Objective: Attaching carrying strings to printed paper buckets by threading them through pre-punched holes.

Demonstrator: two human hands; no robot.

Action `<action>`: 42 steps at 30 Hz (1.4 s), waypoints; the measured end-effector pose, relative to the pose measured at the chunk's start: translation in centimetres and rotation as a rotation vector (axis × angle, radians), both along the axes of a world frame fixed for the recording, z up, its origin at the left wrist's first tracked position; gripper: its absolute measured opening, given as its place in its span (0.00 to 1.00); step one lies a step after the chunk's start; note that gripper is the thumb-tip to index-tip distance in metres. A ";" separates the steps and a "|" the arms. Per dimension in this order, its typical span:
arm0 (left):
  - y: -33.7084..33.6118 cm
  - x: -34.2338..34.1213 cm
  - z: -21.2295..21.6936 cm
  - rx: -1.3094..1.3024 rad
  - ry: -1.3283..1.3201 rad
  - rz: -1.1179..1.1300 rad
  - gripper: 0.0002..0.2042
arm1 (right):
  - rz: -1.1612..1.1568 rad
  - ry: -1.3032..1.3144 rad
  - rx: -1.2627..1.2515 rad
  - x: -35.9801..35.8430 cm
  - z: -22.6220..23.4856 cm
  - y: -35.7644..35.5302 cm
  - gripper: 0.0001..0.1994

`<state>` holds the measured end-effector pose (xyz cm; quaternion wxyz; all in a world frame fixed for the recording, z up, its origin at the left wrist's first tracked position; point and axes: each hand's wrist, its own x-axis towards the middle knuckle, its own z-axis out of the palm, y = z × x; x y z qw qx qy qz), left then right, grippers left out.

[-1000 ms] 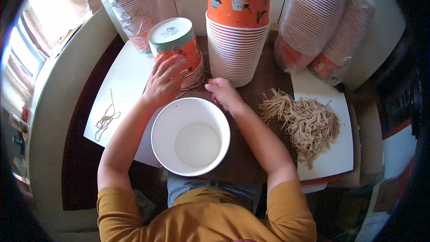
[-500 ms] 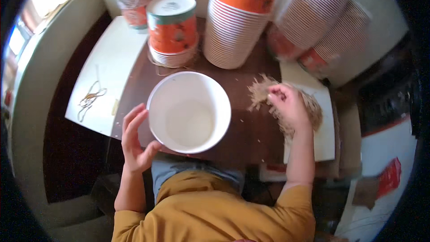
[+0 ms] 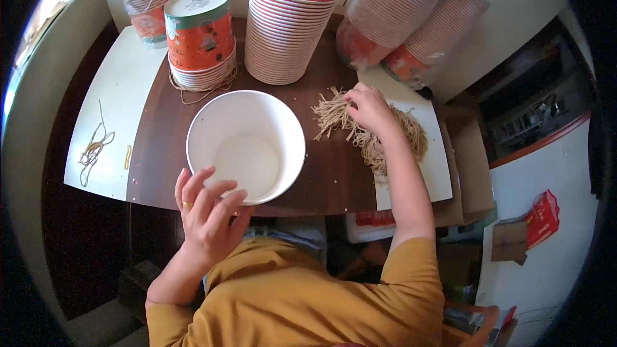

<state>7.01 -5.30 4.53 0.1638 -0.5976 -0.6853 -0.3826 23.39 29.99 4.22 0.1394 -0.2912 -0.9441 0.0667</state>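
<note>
A large white paper bucket stands mouth up on the brown table in front of me, and nothing shows inside it. My left hand is at the bucket's near left rim, its fingers spread and bent loosely over the edge. Farther right lies a heap of tan cords, with loose ends fanned out at its left side. My right hand rests on the heap's far part, fingers bent together at the strands. Whether they pinch a cord is hidden.
Behind the bucket stand a short orange bucket stack with cord round its base and a tall bucket stack. Plastic-wrapped stacks lean at the back right. A loose cord tangle lies on the white board at left.
My left hand has moved from the bucket's left side to its near rim. My right hand stays at the cord heap. The whole view has shifted, bringing the table items leftward.
</note>
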 end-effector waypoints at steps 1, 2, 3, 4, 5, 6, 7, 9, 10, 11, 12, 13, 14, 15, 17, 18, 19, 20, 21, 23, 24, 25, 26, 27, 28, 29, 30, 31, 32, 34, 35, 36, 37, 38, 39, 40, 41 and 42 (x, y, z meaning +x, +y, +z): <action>0.0 0.5 0.2 0.030 0.026 0.022 0.14 | 0.028 -0.080 0.064 -0.4 0.1 0.3 0.04; 0.0 0.6 0.4 0.034 0.026 0.021 0.14 | -0.003 -0.122 0.000 -0.6 0.3 0.6 0.04; 0.0 0.7 0.5 0.050 0.008 -0.026 0.13 | -0.004 -0.122 0.003 -0.8 0.2 1.4 0.04; 0.1 0.7 0.7 0.066 -0.010 -0.075 0.13 | 0.012 -0.221 0.020 -1.1 -0.1 2.4 0.04; 0.2 0.4 1.1 0.071 -0.022 -0.090 0.13 | 0.031 -0.318 0.038 -1.6 -0.1 2.8 0.04; 0.1 -0.1 1.5 0.074 -0.054 -0.107 0.13 | 0.031 -0.314 0.041 -1.6 0.0 2.9 0.04; -0.2 -0.7 1.9 0.078 -0.085 -0.125 0.13 | 0.048 -0.194 -0.079 -1.3 0.2 3.0 0.04; -0.3 -2.2 2.5 0.102 -0.137 -0.149 0.13 | 0.100 -0.001 -0.231 -1.5 1.3 3.0 0.06; -0.1 -3.0 3.0 0.105 -0.181 -0.165 0.13 | 0.127 0.076 -0.266 -1.5 2.2 2.9 0.07; 0.1 -3.7 3.4 0.116 -0.216 -0.193 0.12 | 0.119 0.123 -0.362 -1.6 3.0 2.5 0.08; 0.6 -4.3 4.0 0.114 -0.244 -0.214 0.12 | 0.124 0.123 -0.359 -1.9 3.5 2.1 0.08; 1.1 -4.8 4.5 0.112 -0.271 -0.235 0.12 | 0.149 0.146 -0.381 -2.3 3.9 1.6 0.08; 1.8 -5.2 5.0 0.120 -0.275 -0.253 0.12 | 0.173 0.171 -0.400 -2.7 4.2 1.3 0.09; 2.4 -5.3 5.3 0.110 -0.304 -0.257 0.11 | 0.159 0.172 -0.404 -3.0 4.5 0.9 0.09; 3.5 -5.6 5.8 0.101 -0.312 -0.277 0.10 | 0.157 0.147 -0.399 -2.9 4.5 1.3 0.08; 3.7 -5.5 6.1 0.099 -0.309 -0.283 0.10 | 0.151 0.120 -0.399 -2.6 4.4 1.5 0.08; 3.9 -5.3 6.5 0.083 -0.310 -0.288 0.10 | 0.146 0.125 -0.399 -2.2 4.2 1.9 0.08; 4.1 -5.1 6.7 0.063 -0.311 -0.297 0.10 | 0.132 -0.003 -0.248 -1.7 3.7 2.5 0.07; 3.5 -5.5 6.3 0.070 -0.322 -0.295 0.10 | 0.130 -0.148 -0.089 -2.1 3.1 2.7 0.06; 2.6 -5.8 5.5 0.049 -0.333 -0.270 0.10 | 0.139 -0.190 -0.098 -2.5 0.9 2.6 0.07; 2.7 -5.7 5.4 0.041 -0.334 -0.275 0.10 | 0.177 -0.194 -0.092 -2.2 0.0 2.3 0.07; 2.9 -5.7 5.4 0.041 -0.332 -0.279 0.10 | 0.226 -0.208 -0.017 -1.9 -1.2 2.3 0.06; 3.0 -5.7 5.4 0.056 -0.335 -0.282 0.10 | 0.224 -0.207 -0.020 -1.8 -1.4 2.3 0.06; 3.0 -5.7 5.4 0.072 -0.337 -0.285 0.09 | 0.203 -0.211 0.053 -1.7 -1.6 2.3 0.05; 3.0 -5.8 5.6 0.070 -0.337 -0.286 0.09 | 0.182 -0.215 0.126 -1.7 -1.7 2.3 0.04; 2.9 -5.8 5.9 0.079 -0.313 -0.277 0.09 | 0.182 -0.125 0.200 -1.5 -1.6 2.2 0.05; 2.9 -5.9 6.0 0.088 -0.288 -0.268 0.09 | 0.184 -0.124 0.199 -1.5 -1.3 2.4 0.05; 2.9 -6.1 6.1 0.087 -0.287 -0.267 0.09 | 0.212 -0.013 0.094 -1.5 -1.0 2.8 0.04; 2.9 -6.3 6.1 0.093 -0.293 -0.264 0.09 | 0.241 0.100 -0.010 -1.6 -0.5 2.9 0.04; 3.1 -6.6 6.4 0.101 -0.292 -0.258 0.09 | 0.229 0.263 -0.268 -1.9 0.4 2.9 0.03; 3.3 -6.7 6.4 0.083 -0.314 -0.244 0.08 | 0.198 0.338 -0.441 -2.3 1.3 2.6 0.04; 3.6 -6.9 6.6 0.062 -0.337 -0.229 0.08 | 0.149 0.394 -0.639 -3.1 2.6 2.0 0.04; 4.0 -7.0 7.0 0.054 -0.360 -0.232 0.07 | 0.187 0.495 -0.770 -3.9 4.1 1.3 0.03; 4.4 -7.3 7.5 0.060 -0.347 -0.233 0.06 | 0.227 0.597 -0.900 -4.6 5.8 0.4 0.03; 4.8 -7.7 7.6 0.065 -0.333 -0.225 0.06 | 0.257 0.628 -0.990 -5.5 7.4 -0.6 0.03; 5.1 -8.1 7.8 0.077 -0.344 -0.222 0.05 | 0.321 0.605 -1.004 -6.5 9.0 -1.6 0.02; 5.5 -8.4 7.7 0.112 -0.369 -0.201 0.05 | 0.385 0.582 -1.017 -7.4 10.4 -2.7 0.02; 5.7 -8.8 7.6 0.145 -0.393 -0.169 0.05 | 0.413 0.580 -1.120 -8.4 11.4 -3.8 0.02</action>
